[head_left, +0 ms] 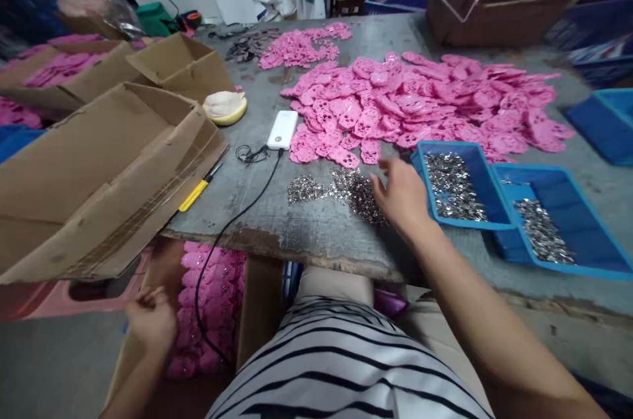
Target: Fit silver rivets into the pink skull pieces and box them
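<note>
Small parts (340, 187) before heaped pieces (420, 99); trays (591, 224) right; carton (84, 168) left

One left hand (152, 320) and one right hand (401, 198) showed, with one worktop (297, 224). Three small blue trays (588, 224) stood at the right, two holding metal parts. On the worktop were three adjoining metal heaps (366, 200), two pink heaps (420, 105) and one dark heap (250, 45); their pieces overlapped too much to count. There were one white device (283, 130), one yellow-handled tool (194, 196) and at least four cardboard boxes (173, 208).
</note>
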### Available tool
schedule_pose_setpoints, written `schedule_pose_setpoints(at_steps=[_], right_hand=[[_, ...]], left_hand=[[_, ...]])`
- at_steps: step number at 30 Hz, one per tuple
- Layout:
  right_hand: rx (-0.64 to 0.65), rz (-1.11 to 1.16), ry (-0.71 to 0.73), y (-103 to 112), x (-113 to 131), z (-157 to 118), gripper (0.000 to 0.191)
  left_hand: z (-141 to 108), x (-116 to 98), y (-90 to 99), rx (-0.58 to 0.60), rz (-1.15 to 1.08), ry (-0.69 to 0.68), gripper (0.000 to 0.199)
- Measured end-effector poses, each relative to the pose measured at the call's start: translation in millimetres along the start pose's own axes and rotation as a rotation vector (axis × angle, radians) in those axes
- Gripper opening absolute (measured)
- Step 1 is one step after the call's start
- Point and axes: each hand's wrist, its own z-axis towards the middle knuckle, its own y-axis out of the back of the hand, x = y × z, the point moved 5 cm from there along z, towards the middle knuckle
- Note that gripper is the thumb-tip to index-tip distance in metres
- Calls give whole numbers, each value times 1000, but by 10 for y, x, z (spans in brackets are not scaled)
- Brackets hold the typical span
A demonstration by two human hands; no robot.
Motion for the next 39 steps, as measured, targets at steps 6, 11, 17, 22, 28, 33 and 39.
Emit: schedule_pose_setpoints(at_steps=[6,11,17,22,28,33,39], right_hand=[[306,-323,-179,-333,-14,787,40],[344,-349,-180,-416,-92,716,39],[392,-354,-190,-103,-66,555,28],[384,-222,-56,330,371,163,34],[214,185,-77,330,186,-321,24],[133,136,-239,72,-427,-657,12],[-4,153,-275,72,-603,-790,14]], left_hand=[[293,-234,348,-370,-131,-98,31],[244,-651,119,-382,-367,-220,37],[-190,-1360,-937,568,-672,-77,25],[-681,-1877,-1839,1152,-1014,618,48],[-736,-2129,-2368,1048,-1157,754,29],[-723,-2109,-2528,991,-1110,717,24],[-811,-2269,-2751,1115,-1167,675,26]])
